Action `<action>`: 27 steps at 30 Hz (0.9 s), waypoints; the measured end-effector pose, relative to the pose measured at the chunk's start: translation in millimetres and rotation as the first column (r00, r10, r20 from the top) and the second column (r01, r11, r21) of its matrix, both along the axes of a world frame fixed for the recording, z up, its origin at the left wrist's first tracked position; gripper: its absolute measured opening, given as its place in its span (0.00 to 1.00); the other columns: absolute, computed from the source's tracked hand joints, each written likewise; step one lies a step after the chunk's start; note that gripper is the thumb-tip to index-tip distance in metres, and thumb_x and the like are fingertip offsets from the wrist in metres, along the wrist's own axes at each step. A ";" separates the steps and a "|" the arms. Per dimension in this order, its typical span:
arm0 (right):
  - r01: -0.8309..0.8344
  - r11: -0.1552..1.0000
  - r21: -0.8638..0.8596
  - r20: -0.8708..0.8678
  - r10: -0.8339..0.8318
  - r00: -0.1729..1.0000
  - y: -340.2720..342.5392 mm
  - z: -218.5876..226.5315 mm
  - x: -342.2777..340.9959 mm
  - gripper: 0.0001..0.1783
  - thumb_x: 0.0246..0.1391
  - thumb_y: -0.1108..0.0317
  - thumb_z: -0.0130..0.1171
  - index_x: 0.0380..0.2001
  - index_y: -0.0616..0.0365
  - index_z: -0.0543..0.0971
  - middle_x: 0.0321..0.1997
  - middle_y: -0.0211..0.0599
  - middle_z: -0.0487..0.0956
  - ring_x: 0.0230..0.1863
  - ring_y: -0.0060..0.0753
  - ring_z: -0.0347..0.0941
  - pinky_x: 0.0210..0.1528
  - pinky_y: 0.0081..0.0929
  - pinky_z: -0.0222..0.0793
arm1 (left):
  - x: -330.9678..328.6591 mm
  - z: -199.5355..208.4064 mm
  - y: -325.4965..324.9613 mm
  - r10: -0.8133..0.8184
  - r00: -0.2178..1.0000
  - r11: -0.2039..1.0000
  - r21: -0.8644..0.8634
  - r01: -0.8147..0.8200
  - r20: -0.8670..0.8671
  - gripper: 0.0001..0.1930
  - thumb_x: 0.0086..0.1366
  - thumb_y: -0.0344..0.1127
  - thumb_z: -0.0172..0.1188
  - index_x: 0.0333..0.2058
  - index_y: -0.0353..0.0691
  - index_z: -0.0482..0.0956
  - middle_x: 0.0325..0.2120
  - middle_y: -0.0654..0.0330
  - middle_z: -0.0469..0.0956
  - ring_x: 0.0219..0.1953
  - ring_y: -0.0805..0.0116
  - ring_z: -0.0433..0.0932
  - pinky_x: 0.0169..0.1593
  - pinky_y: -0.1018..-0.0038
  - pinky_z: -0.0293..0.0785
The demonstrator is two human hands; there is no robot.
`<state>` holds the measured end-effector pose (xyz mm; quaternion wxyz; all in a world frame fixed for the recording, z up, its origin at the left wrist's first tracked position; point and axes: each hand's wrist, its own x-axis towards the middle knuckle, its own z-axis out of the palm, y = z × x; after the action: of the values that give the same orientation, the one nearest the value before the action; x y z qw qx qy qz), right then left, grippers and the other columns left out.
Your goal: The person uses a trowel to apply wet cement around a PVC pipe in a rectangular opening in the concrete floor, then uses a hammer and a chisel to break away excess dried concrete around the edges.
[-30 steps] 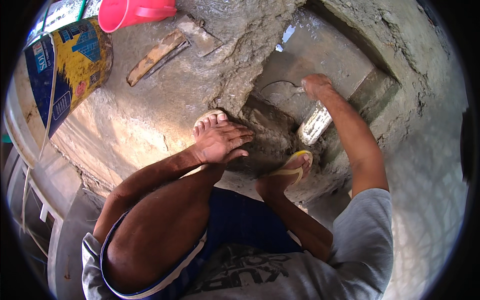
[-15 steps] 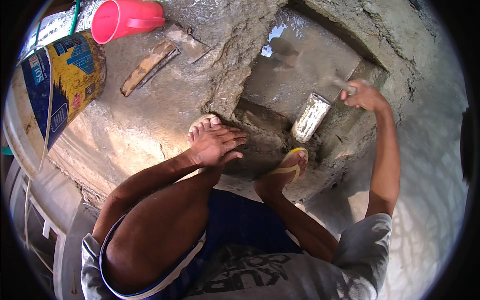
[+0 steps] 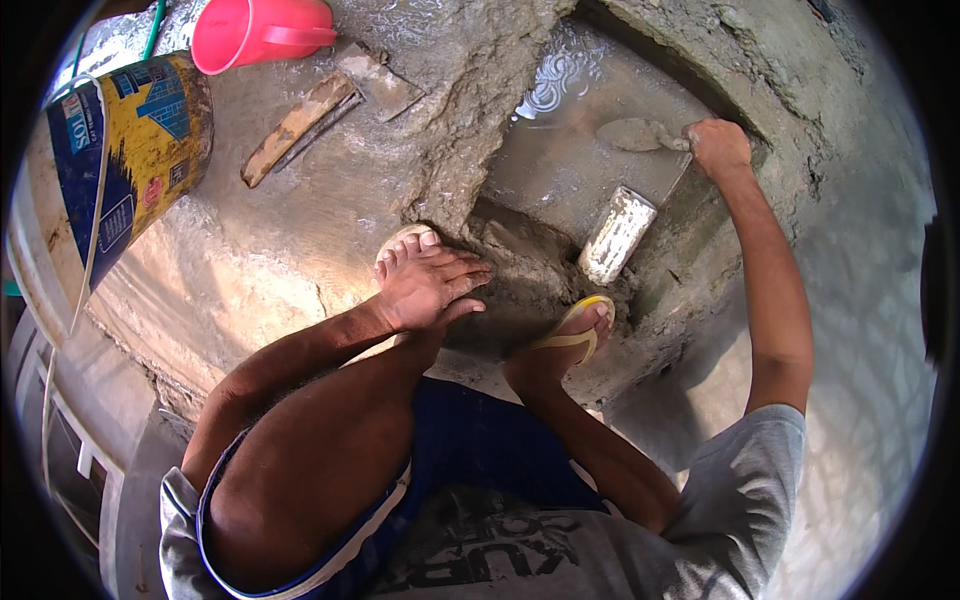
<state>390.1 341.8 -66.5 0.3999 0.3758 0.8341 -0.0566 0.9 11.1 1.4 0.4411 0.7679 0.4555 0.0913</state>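
- Grey, wet trowel [image 3: 636,136] over the watery floor of a sunken recess [image 3: 550,165], blade pointing left; cannot tell whether touching the bottom.
- Gripped by the handle in the right hand [image 3: 720,150], fingers curled tightly, near the recess's right edge.
- Left hand [image 3: 428,287] unclenched, fingers stretched out, back upward, laid across part of the left foot [image 3: 408,250].
- White-smeared pipe [image 3: 618,236], short, slanted in view, nearer the body than the trowel and apart from the blade.
- Yellow-edged sandal [image 3: 598,300] on the right foot [image 3: 575,325], just beside the pipe.
- Rippled, bright glints on the water [image 3: 562,82] at the recess's upper left.
- Farther left, on wet concrete [image 3: 350,170]: wooden strip [image 3: 298,130], flat plate [image 3: 385,82] near one end, pink mug [image 3: 260,36] above, blue-and-yellow bucket [image 3: 160,140] at far left.
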 end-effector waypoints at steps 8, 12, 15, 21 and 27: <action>-0.093 0.995 -0.025 0.196 0.096 0.976 26.4 -53.9 -46.9 0.09 0.51 0.71 0.61 0.35 0.52 0.87 0.46 0.38 0.85 0.51 0.39 0.82 0.51 0.36 0.78 | -1.0 0.9 -4.6 0.045 0.999 0.999 -0.021 -0.045 -0.013 0.24 0.62 0.53 0.64 0.52 0.47 0.80 0.54 0.63 0.78 0.56 0.60 0.76 0.62 0.60 0.68; -0.028 0.987 -0.157 0.267 0.070 0.961 29.0 -68.5 -70.0 0.11 0.49 0.71 0.64 0.38 0.51 0.87 0.48 0.38 0.85 0.52 0.39 0.81 0.52 0.35 0.77 | -4.8 -1.3 -4.3 0.043 0.999 0.999 -0.017 -0.043 0.004 0.23 0.63 0.53 0.64 0.52 0.48 0.81 0.55 0.64 0.78 0.57 0.61 0.76 0.61 0.60 0.68; -0.098 0.971 -0.219 0.216 0.146 0.965 -3.7 -87.3 -81.8 0.14 0.48 0.70 0.66 0.41 0.50 0.87 0.50 0.37 0.85 0.53 0.39 0.81 0.52 0.34 0.77 | -4.1 1.2 -5.4 0.039 0.999 0.998 -0.051 -0.039 -0.014 0.24 0.63 0.54 0.64 0.52 0.48 0.80 0.55 0.65 0.77 0.57 0.61 0.75 0.61 0.60 0.69; -0.008 0.934 -0.356 0.193 0.082 0.978 -60.9 -126.1 -85.6 0.15 0.48 0.69 0.67 0.42 0.48 0.87 0.49 0.34 0.85 0.53 0.38 0.81 0.52 0.34 0.78 | -2.2 -4.1 -1.6 -0.018 1.000 0.999 -0.041 0.017 -0.024 0.24 0.62 0.55 0.64 0.52 0.49 0.80 0.56 0.66 0.77 0.58 0.62 0.75 0.61 0.61 0.69; 0.094 0.850 -0.518 0.278 0.063 0.959 -84.4 -109.4 -118.8 0.14 0.45 0.67 0.67 0.39 0.50 0.87 0.46 0.36 0.86 0.49 0.39 0.83 0.49 0.37 0.79 | -2.5 0.0 -1.9 -0.006 0.999 0.999 -0.043 0.004 -0.036 0.24 0.63 0.55 0.63 0.52 0.49 0.81 0.55 0.66 0.77 0.58 0.62 0.75 0.62 0.62 0.69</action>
<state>271.3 257.4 -176.0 0.6025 0.2632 0.7172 -0.2312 -1.6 9.3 1.4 0.4495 0.7609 0.4632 0.0666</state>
